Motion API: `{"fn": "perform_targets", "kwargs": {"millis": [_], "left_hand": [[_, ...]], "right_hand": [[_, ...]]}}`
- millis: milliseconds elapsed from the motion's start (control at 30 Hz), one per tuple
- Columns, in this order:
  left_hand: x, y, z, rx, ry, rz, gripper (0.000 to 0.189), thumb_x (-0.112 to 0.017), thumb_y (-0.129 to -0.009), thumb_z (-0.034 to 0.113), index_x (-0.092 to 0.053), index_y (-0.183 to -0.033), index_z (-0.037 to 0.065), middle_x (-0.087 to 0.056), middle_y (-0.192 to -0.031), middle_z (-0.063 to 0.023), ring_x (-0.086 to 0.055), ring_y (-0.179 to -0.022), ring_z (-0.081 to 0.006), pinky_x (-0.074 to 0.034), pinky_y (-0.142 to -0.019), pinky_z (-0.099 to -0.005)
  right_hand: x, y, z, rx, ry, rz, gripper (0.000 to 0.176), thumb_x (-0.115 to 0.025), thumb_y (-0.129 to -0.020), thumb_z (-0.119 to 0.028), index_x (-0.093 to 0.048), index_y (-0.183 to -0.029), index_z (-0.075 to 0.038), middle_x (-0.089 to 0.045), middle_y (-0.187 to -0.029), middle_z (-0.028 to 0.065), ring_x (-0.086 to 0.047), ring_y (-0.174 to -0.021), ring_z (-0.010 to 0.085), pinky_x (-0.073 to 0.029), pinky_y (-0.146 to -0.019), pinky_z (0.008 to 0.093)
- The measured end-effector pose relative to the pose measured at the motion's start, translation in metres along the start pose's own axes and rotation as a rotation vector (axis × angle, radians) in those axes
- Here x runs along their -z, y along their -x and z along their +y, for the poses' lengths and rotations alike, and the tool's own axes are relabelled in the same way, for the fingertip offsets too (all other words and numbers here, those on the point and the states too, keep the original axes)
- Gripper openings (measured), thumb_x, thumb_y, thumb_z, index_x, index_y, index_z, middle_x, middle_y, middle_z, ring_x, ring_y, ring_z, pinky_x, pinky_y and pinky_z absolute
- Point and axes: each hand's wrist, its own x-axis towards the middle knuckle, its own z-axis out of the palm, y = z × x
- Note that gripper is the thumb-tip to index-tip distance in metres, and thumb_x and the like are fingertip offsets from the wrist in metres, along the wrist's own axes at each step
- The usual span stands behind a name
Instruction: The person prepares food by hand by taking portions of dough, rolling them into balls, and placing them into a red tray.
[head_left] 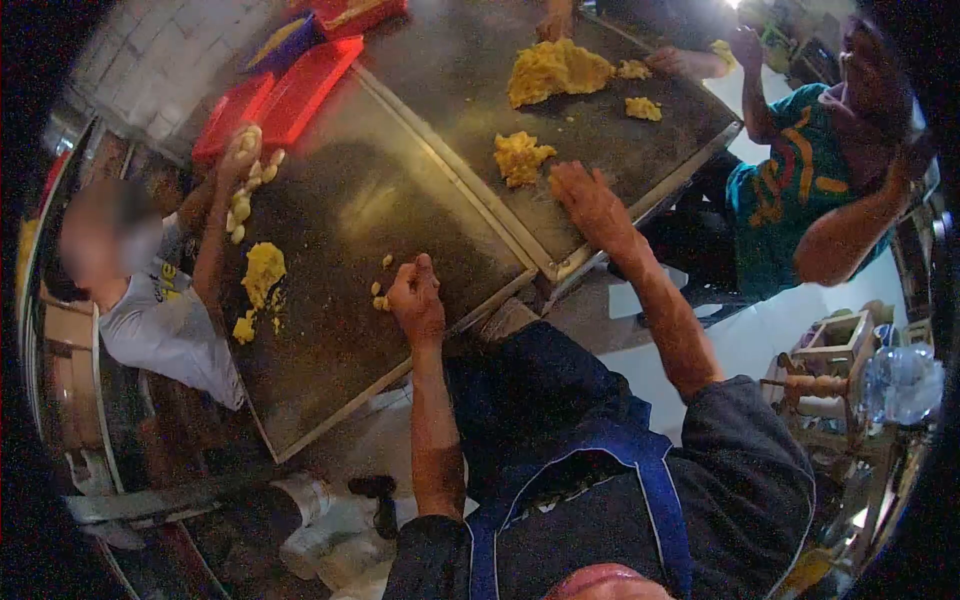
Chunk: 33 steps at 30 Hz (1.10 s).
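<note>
My left hand (415, 302) is closed in a fist above the near part of the metal table (330, 370). What its fingers hold, if anything, is hidden. Small yellow dough pieces (381, 302) lie right beside that fist. Over the right-hand tabletop (440, 90), my right hand (592, 208) is stretched out with its fingers extended. Just beyond its fingertips sits a crumbly yellow dough lump (522, 160). Farther away is a larger mound of yellow dough (558, 72), with smaller bits near it.
At left, a person in a light shirt (175, 325) handles a row of small dough pieces (240, 210), near another dough lump (264, 272). Red trays (315, 90) and a blue container (280, 42) stand at the far left. Someone in a green shirt (790, 200) is at right.
</note>
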Motion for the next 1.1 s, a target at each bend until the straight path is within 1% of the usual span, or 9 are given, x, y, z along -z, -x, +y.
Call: {"fn": "perform_targets", "kwargs": {"millis": [33,267,333,567,767,867,933,1033,1100], "left_hand": [[0.001,-0.002,-0.001,-0.031,0.111,-0.019,0.055,-0.057,-0.096,0.051,-0.05,-0.066,0.005,-0.046,-0.063,0.0,-0.042,-0.059,-0.0109,-0.037,-0.057,-0.0306],[0.004,0.001,-0.003,-0.009,0.026,-0.028,0.053,-0.063,-0.092,0.052,-0.052,-0.069,0.005,-0.048,-0.064,0.0006,-0.044,-0.059,-0.0114,-0.039,-0.058,-0.0283],[0.002,-0.002,-0.009,-0.163,0.049,0.01,0.048,-0.069,-0.089,0.046,-0.055,-0.071,0.004,-0.052,-0.067,-0.0018,-0.049,-0.061,-0.014,-0.042,-0.059,-0.0305],[0.006,-0.001,0.01,-0.17,-0.1,-0.014,0.04,-0.071,-0.089,0.04,-0.062,-0.08,0.002,-0.062,-0.079,-0.0071,-0.055,-0.066,-0.0172,-0.046,-0.062,-0.0379],[0.009,-0.001,0.012,0.233,0.122,-0.159,0.045,-0.059,-0.097,0.042,-0.062,-0.083,0.0,-0.062,-0.077,-0.0041,-0.057,-0.057,-0.0167,-0.046,-0.058,-0.0373],[0.002,-0.006,0.016,0.331,0.24,-0.32,0.039,-0.058,-0.098,0.041,-0.063,-0.091,0.003,-0.061,-0.081,-0.0039,-0.056,-0.059,-0.0156,-0.046,-0.057,-0.0338],[-0.024,-0.01,-0.008,-0.486,0.535,-0.395,0.034,-0.066,-0.093,0.041,-0.066,-0.096,0.007,-0.062,-0.088,-0.0056,-0.057,-0.067,-0.0161,-0.047,-0.059,-0.0328],[-0.024,-0.005,0.019,-0.557,-0.174,-0.365,0.024,-0.074,-0.087,0.03,-0.069,-0.097,0.009,-0.063,-0.097,-0.0074,-0.058,-0.078,-0.0171,-0.047,-0.063,-0.032],[-0.025,-0.008,0.022,-0.521,-0.132,-0.356,0.021,-0.076,-0.084,0.024,-0.07,-0.096,0.008,-0.063,-0.094,-0.0077,-0.058,-0.077,-0.0179,-0.048,-0.066,-0.0323]], "right_hand": [[-0.001,0.002,0.007,0.196,0.194,-0.032,0.033,-0.057,-0.094,-0.024,-0.062,-0.121,-0.005,-0.064,-0.121,0.0166,-0.056,-0.117,0.0379,-0.044,-0.101,0.0461],[0.027,-0.016,-0.019,0.033,-0.123,0.109,0.02,-0.063,-0.087,-0.01,-0.068,-0.106,-0.005,-0.067,-0.113,0.0133,-0.063,-0.096,0.0375,-0.052,-0.085,0.0448],[0.051,-0.032,-0.019,-0.159,-0.136,-0.507,0.018,-0.061,-0.086,-0.004,-0.07,-0.101,-0.008,-0.067,-0.112,0.0136,-0.062,-0.094,0.0378,-0.051,-0.082,0.045],[0.004,-0.01,0.019,0.075,-0.082,0.231,0.021,-0.057,-0.09,-0.008,-0.068,-0.107,-0.004,-0.067,-0.113,0.0176,-0.063,-0.102,0.0388,-0.049,-0.09,0.0488],[0.013,-0.003,0.023,-0.404,-0.232,-0.103,0.022,-0.058,-0.094,-0.015,-0.066,-0.11,-0.002,-0.066,-0.116,0.0184,-0.062,-0.109,0.0386,-0.05,-0.092,0.0487],[-0.001,0.003,0.028,-0.277,-0.284,0.057,0.021,-0.061,-0.093,-0.016,-0.067,-0.108,-0.003,-0.067,-0.113,0.0195,-0.065,-0.102,0.0378,-0.053,-0.085,0.045],[-0.006,0.006,0.029,-0.228,-0.323,0.126,0.02,-0.062,-0.093,-0.016,-0.067,-0.107,-0.003,-0.067,-0.111,0.0193,-0.066,-0.098,0.0375,-0.054,-0.082,0.0438],[0.0,0.0,0.026,-0.238,-0.347,0.145,0.017,-0.062,-0.093,-0.015,-0.068,-0.105,-0.003,-0.068,-0.108,0.0185,-0.067,-0.094,0.0366,-0.054,-0.08,0.0422],[0.001,-0.002,0.024,-0.308,-0.341,0.089,0.017,-0.062,-0.093,-0.014,-0.068,-0.104,-0.003,-0.069,-0.107,0.018,-0.067,-0.093,0.0361,-0.054,-0.08,0.0418]]}}
